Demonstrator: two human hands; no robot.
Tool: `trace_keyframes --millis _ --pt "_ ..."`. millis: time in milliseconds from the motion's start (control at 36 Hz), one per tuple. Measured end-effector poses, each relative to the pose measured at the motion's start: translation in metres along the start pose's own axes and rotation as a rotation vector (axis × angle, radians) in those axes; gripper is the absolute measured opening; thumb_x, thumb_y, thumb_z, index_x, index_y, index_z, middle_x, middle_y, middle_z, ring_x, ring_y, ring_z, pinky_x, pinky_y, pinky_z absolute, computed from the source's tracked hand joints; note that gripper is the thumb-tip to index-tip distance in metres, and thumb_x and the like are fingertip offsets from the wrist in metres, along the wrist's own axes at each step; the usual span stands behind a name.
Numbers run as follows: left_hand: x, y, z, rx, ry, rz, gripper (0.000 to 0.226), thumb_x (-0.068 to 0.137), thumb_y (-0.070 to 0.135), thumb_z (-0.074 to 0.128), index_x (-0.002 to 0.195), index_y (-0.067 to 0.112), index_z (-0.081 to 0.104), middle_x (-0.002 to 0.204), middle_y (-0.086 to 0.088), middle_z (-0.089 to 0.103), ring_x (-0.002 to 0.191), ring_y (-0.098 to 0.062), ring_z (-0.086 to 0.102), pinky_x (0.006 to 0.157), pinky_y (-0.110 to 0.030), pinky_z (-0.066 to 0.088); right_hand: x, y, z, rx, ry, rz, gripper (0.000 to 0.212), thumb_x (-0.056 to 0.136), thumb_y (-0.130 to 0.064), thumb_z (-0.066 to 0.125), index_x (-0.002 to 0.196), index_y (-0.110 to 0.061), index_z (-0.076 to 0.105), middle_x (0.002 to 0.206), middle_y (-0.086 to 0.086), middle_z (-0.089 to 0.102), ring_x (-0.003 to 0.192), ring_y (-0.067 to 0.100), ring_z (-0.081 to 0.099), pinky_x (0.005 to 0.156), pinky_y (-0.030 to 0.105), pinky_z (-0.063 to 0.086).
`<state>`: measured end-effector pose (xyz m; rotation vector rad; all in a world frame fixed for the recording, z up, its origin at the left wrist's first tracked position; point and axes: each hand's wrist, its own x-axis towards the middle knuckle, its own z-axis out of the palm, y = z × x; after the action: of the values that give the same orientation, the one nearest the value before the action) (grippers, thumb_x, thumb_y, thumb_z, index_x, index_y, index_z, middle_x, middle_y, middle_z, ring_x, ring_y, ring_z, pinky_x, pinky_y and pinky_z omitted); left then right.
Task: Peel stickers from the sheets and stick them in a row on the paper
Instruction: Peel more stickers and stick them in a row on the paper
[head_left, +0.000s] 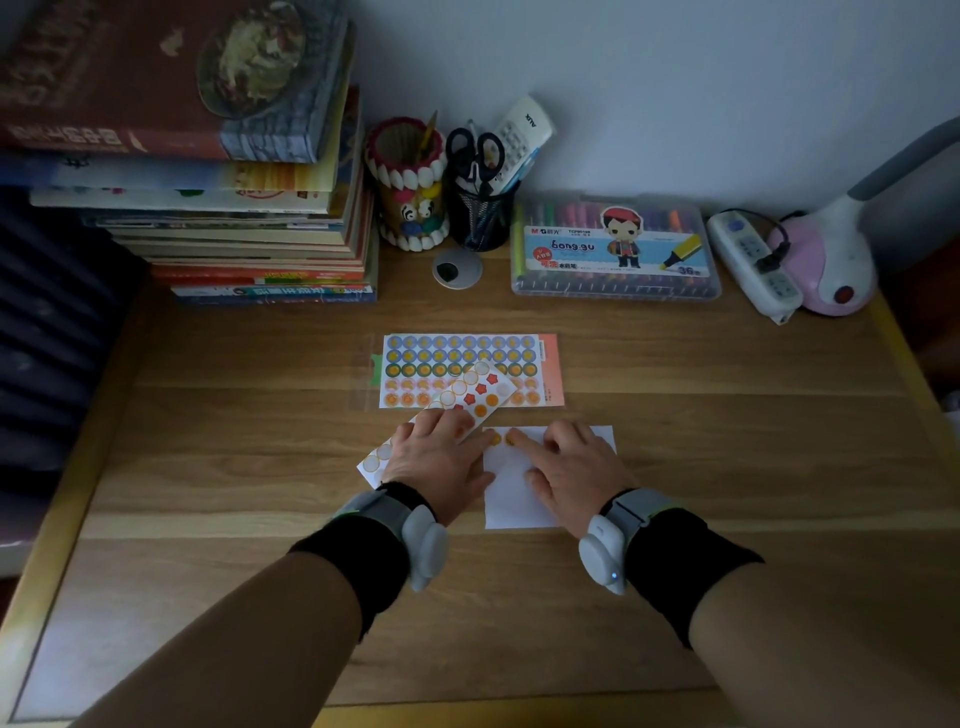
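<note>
Now left hand flat on sheet, grip wide; right hand presses sticker, grip empty

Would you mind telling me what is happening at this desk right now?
A person is putting stickers on a white paper. The left hand lies flat on a loose sticker sheet, which overlaps a fuller sheet behind it. The right hand presses a fingertip on an orange sticker near the paper's top edge, beside a first sticker. The row seems to hold two so far.
</note>
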<state>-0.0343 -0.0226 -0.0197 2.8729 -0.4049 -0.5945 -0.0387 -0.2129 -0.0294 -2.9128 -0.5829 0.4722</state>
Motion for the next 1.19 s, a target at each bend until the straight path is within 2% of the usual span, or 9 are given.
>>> trace_keyframes --millis 139,389,500,611,750,861,917,1083,1194 --pt "0.0 0.001 -0.001 -0.003 -0.005 -0.003 0.054 0.089 0.054 0.045 0.141 0.042 0.033 0.147 0.008 0.027 0.137 -0.021 0.018 0.109 -0.038 0.018 -0.002 0.004 0.004 0.003 0.057 -0.012 0.051 0.081 -0.038 0.033 0.125 -0.022 0.054 0.089 0.002 0.051 0.079 0.023 0.053 0.057 0.036 0.05" --pt "0.0 0.001 -0.003 -0.016 -0.015 -0.005 0.054 0.089 0.054 0.046 0.14 0.043 0.033 0.147 0.008 0.026 0.137 -0.021 0.017 0.109 -0.038 0.018 -0.005 0.003 0.001 -0.001 0.075 -0.031 0.047 0.08 -0.038 0.036 0.123 -0.028 0.053 0.086 0.0 0.05 0.075 0.021 0.053 0.055 0.031 0.049" --pt "-0.001 0.001 -0.003 -0.005 -0.026 -0.002 0.055 0.089 0.054 0.045 0.141 0.043 0.032 0.148 0.008 0.025 0.138 -0.021 0.017 0.11 -0.038 0.018 -0.003 0.004 -0.001 0.016 0.065 -0.035 0.048 0.08 -0.037 0.035 0.122 -0.027 0.055 0.086 0.002 0.051 0.076 0.023 0.053 0.056 0.035 0.051" --pt "-0.001 0.002 -0.005 -0.003 -0.023 0.0 0.054 0.088 0.054 0.046 0.14 0.043 0.033 0.147 0.008 0.026 0.137 -0.021 0.017 0.109 -0.038 0.019 -0.004 -0.001 -0.003 0.007 0.002 -0.021 0.05 0.081 -0.041 0.031 0.13 -0.036 0.039 0.091 0.001 0.048 0.084 0.022 0.048 0.065 0.036 0.048" --pt "-0.001 0.002 -0.006 0.005 -0.031 0.0 0.055 0.089 0.054 0.045 0.141 0.042 0.031 0.148 0.007 0.025 0.138 -0.022 0.016 0.11 -0.039 0.019 0.002 -0.001 -0.006 0.006 -0.051 -0.036 0.044 0.09 -0.037 0.038 0.134 -0.039 0.035 0.101 0.002 0.043 0.096 0.023 0.041 0.077 0.035 0.041" --pt "-0.001 0.002 -0.006 0.012 -0.035 -0.003 0.055 0.089 0.055 0.045 0.141 0.043 0.031 0.148 0.007 0.024 0.138 -0.022 0.016 0.11 -0.039 0.018 0.001 -0.001 -0.004 -0.024 -0.045 -0.02 0.057 0.082 -0.045 0.016 0.137 -0.038 0.031 0.103 0.001 0.043 0.098 0.022 0.042 0.078 0.035 0.042" --pt "-0.001 0.002 -0.005 0.012 -0.035 -0.002 0.056 0.089 0.055 0.045 0.141 0.042 0.031 0.149 0.007 0.024 0.138 -0.022 0.016 0.11 -0.039 0.017 0.001 0.001 -0.002 -0.034 -0.031 -0.019 0.063 0.08 -0.046 0.012 0.138 -0.035 0.033 0.103 0.002 0.044 0.098 0.023 0.043 0.078 0.035 0.043" --pt "0.0 0.001 -0.002 0.002 -0.01 0.0 0.054 0.088 0.055 0.046 0.14 0.043 0.034 0.147 0.008 0.026 0.137 -0.021 0.017 0.109 -0.038 0.018 0.002 0.001 -0.005 -0.017 -0.057 -0.023 0.061 0.083 -0.045 0.016 0.139 -0.03 0.034 0.106 0.004 0.046 0.1 0.024 0.044 0.08 0.037 0.044" --pt "0.0 0.001 -0.001 0.006 -0.01 0.002 0.055 0.088 0.055 0.046 0.14 0.042 0.033 0.147 0.008 0.026 0.137 -0.022 0.017 0.109 -0.039 0.018 -0.004 0.003 -0.004 0.006 -0.021 -0.013 0.057 0.082 -0.042 0.024 0.132 -0.028 0.047 0.097 0.003 0.05 0.089 0.024 0.05 0.069 0.04 0.05"
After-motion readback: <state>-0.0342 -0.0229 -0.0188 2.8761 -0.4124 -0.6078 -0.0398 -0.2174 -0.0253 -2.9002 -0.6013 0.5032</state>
